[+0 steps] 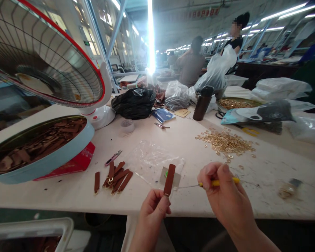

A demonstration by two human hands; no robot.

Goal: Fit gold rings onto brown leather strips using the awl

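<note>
My left hand pinches a brown leather strap by its lower end, where a small metal ring shows; the strap stands nearly upright. In my right hand is a yellow-handled tool with a thin metal shaft, its tip pointing left towards the strap. Whether the tip touches the strap I cannot tell. Behind the strap lies a small greyish square with a green spot. To the left are a pile of brown straps with gold rings and one separate strap. Loose gold rings lie spread beyond my right hand.
Pink-handled thread snips and a clear plastic bag lie on the table. A blue-rimmed tray of brown pieces and a fan stand left. Farther back are a dark bottle, a black bag and people.
</note>
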